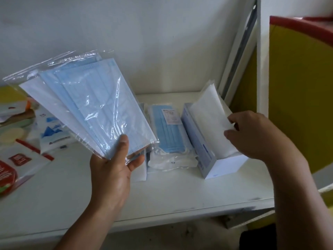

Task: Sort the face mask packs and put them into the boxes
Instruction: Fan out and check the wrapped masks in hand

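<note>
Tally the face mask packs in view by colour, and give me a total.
Blue: 3. Front blue pack and second blue pack fanned in the left hand; flat blue pack on the table.
White: 2. Rear white pack in the same fan; upright white pack in the grey-blue box, pinched by the right hand.
Total: 5.
</note>
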`<state>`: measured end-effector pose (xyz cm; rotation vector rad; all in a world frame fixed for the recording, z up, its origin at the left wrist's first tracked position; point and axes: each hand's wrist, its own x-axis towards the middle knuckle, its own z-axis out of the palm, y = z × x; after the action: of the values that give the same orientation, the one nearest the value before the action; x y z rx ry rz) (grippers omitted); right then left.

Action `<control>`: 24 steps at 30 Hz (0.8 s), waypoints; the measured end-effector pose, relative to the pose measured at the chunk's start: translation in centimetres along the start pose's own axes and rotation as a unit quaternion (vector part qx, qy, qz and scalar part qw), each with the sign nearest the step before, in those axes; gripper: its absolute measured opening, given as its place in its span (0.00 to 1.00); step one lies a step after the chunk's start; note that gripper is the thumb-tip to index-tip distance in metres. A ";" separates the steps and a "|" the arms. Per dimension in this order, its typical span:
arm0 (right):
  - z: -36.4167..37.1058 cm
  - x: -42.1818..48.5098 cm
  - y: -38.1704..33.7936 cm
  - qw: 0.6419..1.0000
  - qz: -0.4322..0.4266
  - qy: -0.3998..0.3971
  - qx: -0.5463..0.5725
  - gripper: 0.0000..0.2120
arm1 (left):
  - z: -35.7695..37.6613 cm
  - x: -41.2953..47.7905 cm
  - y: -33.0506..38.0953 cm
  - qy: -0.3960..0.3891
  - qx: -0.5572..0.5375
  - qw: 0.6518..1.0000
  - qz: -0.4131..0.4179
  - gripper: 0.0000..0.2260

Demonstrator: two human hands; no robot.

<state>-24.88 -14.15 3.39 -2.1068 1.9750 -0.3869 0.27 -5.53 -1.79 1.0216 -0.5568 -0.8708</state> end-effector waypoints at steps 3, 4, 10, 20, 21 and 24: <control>1.1 0.4 -0.4 0.999 0.007 -0.001 -0.032 0.09 | 0.0 -0.1 0.1 -0.006 0.001 1.000 0.000 0.12; 1.8 0.7 -0.5 0.999 0.011 0.008 -0.038 0.11 | 0.1 -0.1 0.1 -0.009 0.002 1.000 0.000 0.12; 4.1 2.0 -0.8 0.991 0.012 0.127 0.047 0.16 | 0.0 -0.1 0.2 -0.018 0.001 1.000 0.002 0.12; 4.1 1.5 -2.7 0.961 -0.036 0.212 0.172 0.21 | -0.2 -0.7 -0.1 -0.117 0.045 0.990 -0.068 0.13; 3.6 0.8 -3.8 0.949 -0.071 0.193 0.239 0.21 | -0.2 -0.9 -0.2 -0.134 0.058 0.986 -0.079 0.14; 3.4 -2.0 -7.1 0.879 -0.116 0.020 0.463 0.23 | -0.1 -1.2 -0.4 -0.178 0.084 0.975 -0.106 0.19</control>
<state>-17.23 -11.70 2.56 -1.6511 1.1357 -1.1505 -0.47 -4.55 -2.19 1.0992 -0.8460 -1.2254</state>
